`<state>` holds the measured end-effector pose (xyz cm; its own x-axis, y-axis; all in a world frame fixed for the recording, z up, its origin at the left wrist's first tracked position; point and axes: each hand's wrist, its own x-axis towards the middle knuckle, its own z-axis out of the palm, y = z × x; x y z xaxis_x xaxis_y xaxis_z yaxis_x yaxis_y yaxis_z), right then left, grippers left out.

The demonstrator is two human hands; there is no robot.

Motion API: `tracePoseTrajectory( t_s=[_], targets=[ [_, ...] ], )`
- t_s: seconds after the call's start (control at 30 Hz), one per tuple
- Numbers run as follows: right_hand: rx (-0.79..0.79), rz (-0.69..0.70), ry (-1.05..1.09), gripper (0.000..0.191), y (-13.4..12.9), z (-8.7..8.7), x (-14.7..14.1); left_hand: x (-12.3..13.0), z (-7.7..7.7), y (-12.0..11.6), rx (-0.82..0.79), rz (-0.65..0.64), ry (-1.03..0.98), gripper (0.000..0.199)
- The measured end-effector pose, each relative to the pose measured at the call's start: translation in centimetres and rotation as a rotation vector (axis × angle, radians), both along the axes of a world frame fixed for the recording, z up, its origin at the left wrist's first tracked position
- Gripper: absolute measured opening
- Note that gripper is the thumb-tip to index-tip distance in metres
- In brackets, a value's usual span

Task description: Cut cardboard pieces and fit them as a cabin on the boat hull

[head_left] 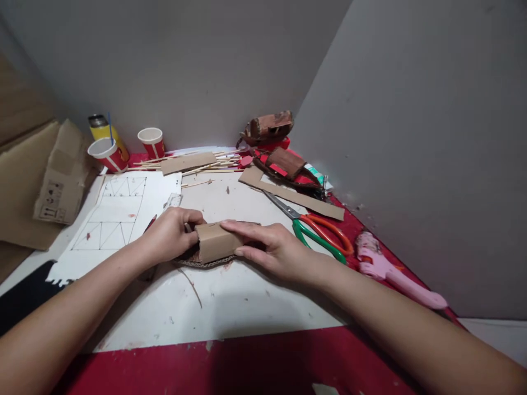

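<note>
A small cardboard model (220, 241) lies in the middle of the white sheet. Its bent brown cover sits over a base with a corrugated edge. My left hand (175, 233) has its fingers curled at the model's left end, thumb against the cover's edge; the fingertips are partly hidden. From the right, my right hand (269, 247) grips the cover, fingers along the top and thumb low on the front side. Behind my right hand lie scissors (302, 216) with one orange and one green handle.
Two finished-looking brown cardboard models (286, 162) lie at the back right near a cardboard strip (304, 198). A pink glue gun (395, 274) rests by the right wall. Wooden sticks (226, 164), paper cups (151, 144), a yellow bottle (99, 129) and a drawing (109, 227) are farther left.
</note>
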<state>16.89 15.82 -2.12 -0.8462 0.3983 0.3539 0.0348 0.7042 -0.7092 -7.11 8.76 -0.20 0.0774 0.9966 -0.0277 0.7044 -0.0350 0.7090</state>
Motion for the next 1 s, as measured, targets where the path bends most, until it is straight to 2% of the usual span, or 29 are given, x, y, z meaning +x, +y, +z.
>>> tracePoseTrajectory(
  t_s=[0.17,0.3,0.4,0.57,0.73,0.83,0.9,1.0],
  targets=[
    [-0.092,-0.043,-0.087,0.06,-0.1,0.6,0.1,0.1,0.3,-0.3,0.012,0.004,-0.001,0.014],
    [-0.112,-0.019,-0.09,0.076,-0.3,1.0,0.3,0.4,0.7,-0.4,0.017,0.025,-0.015,0.012],
    [-0.033,-0.054,-0.113,0.084,-0.6,0.7,0.3,0.6,0.9,-0.4,0.022,0.025,-0.016,0.011],
    [0.118,-0.112,-0.146,0.083,-1.1,-0.2,0.2,0.8,1.1,-0.4,0.016,0.026,-0.028,0.009],
    [0.181,-0.103,-0.11,0.077,-1.4,-0.6,0.5,0.9,1.1,-0.6,0.011,0.028,-0.044,0.009],
    [0.175,-0.105,-0.107,0.081,-1.4,-0.4,0.6,0.9,0.9,-0.6,0.003,0.025,-0.059,0.007],
    [0.157,-0.101,-0.104,0.084,-1.4,-0.2,0.6,1.0,1.0,-0.5,-0.002,0.018,-0.082,0.011],
    [0.155,-0.086,-0.129,0.081,-1.4,0.1,0.6,1.2,1.2,-0.4,-0.053,-0.018,-0.131,0.031]
  ],
)
